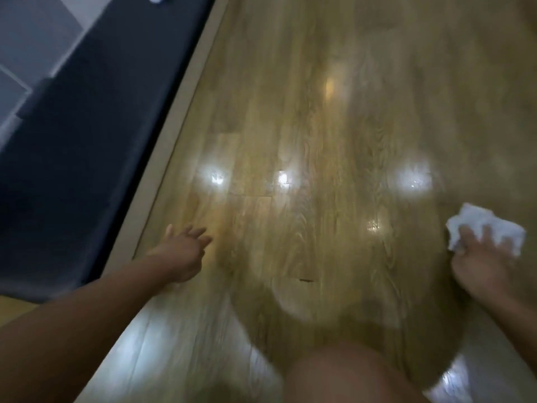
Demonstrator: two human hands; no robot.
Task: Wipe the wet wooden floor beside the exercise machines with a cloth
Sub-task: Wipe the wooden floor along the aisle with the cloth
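**Head view (frame motion-blurred)**

1. Surface: wooden floor [319, 126], light-brown planks w/ visible grain and a glossy finish. Several bright light reflections [213, 177] lie across it, some w/ speckled glints inside.
2. Landmark: pale trim strip [174, 146], running diagonally from top centre to lower left and bordering the floor.
3. Room, far side of strip: dark mat [87, 141] butts against the strip. Past the mat, farther from the strip, are grey tiles [29, 39].
4. L hand [183, 254]: just beside the strip on the floor side, arm reaching in from lower left. Grip slack, fingers extended and slightly apart, nothing held. Contact w/ floor cannot be told.
5. R hand [488, 266]: well apart from the strip, at the opposite frame edge. Fingers spread and laid over the cloth, pressing it. No closed grip visible.
6. Cloth [476, 219]: white, crumpled, under the R hand fingers, on the floor side and well apart from the strip.
7. Small dark mark [305, 280] on a plank, between strip and cloth.
8. Knee [343, 373]: bare, on the floor side of the strip at the frame's bottom edge.
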